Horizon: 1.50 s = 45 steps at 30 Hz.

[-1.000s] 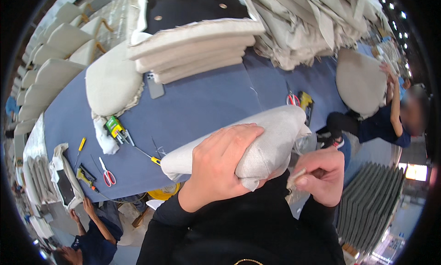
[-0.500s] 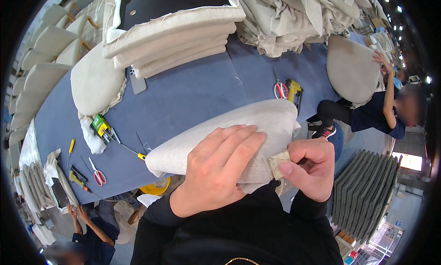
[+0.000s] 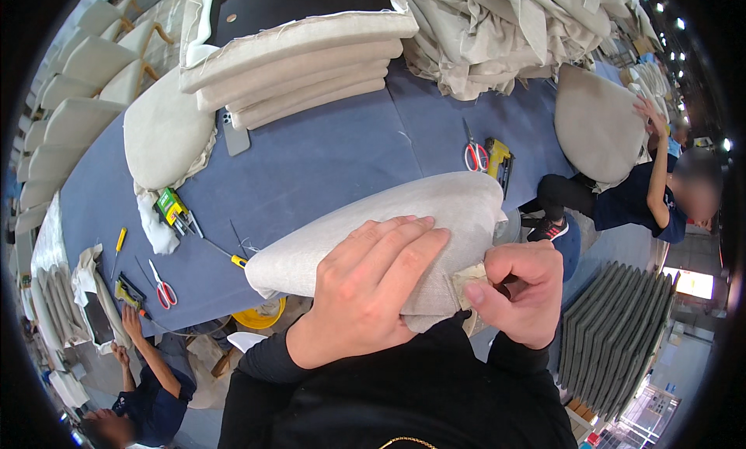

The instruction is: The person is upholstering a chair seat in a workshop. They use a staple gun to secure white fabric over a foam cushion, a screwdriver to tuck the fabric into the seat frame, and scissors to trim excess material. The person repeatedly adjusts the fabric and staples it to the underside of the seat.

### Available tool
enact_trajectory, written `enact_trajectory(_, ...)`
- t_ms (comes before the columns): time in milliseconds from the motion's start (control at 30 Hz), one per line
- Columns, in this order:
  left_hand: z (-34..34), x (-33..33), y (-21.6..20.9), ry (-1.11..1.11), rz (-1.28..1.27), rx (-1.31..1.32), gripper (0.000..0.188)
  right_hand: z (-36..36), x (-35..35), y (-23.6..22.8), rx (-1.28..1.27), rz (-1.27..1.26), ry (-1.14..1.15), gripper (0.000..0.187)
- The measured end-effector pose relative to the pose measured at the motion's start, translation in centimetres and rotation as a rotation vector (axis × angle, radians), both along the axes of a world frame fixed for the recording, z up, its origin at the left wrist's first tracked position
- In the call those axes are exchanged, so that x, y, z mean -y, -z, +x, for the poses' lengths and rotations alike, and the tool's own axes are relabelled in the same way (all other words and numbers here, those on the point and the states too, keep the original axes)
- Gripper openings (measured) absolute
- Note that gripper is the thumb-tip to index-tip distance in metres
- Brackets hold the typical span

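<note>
No words or numbers can be read.

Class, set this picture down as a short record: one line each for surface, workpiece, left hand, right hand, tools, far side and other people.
Surface: blue-covered table
Workpiece: pale fabric-covered cushion
Left hand: lies over the cushion, thumb hidden
Right hand: pinches a small pale strip at the cushion's corner
Tools: at right, red-handled scissors beside a yellow staple gun
Far side: cushion stack, fabric heap
Other people: person at lower left; person at right
</note>
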<state>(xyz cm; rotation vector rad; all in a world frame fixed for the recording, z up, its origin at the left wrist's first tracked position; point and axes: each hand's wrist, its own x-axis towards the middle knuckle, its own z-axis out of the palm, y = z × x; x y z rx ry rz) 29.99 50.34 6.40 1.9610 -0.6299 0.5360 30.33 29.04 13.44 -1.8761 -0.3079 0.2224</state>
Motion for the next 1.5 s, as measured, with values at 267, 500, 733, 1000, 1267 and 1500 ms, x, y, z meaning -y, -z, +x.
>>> enact_trajectory(267, -0.4, 0.2, 0.0, -0.016, -0.003, -0.007, 0.061, -0.3, -0.3, 0.3, 0.031, 0.005, 0.014, 0.032)
enact_trajectory(500, -0.4, 0.1, -0.3, -0.017, 0.013, -0.044, 0.067, -0.1, -0.7, 0.0, 0.029, 0.007, 0.02, 0.034)
enact_trajectory(733, -1.1, 0.0, -0.4, -0.019, 0.045, -0.05, 0.067, -0.7, -0.6, -0.3, 0.057, -0.045, -0.005, 0.034)
enact_trajectory(1000, -1.1, -0.3, -0.1, -0.047, 0.007, -0.082, 0.06, 0.1, 0.0, 1.7, 0.123, 0.17, -0.086, 0.029)
enact_trajectory(1267, 1.5, -9.7, 3.0, -0.564, -0.163, -0.248, 0.047, 3.8, 4.2, 20.7, -0.506, 0.114, -0.451, 0.034)
enact_trajectory(1500, -1.6, -20.0, 10.6, -0.87, -0.817, -0.405, 0.067, 3.1, 7.5, 46.9, -0.494, -0.119, 0.229, 0.036)
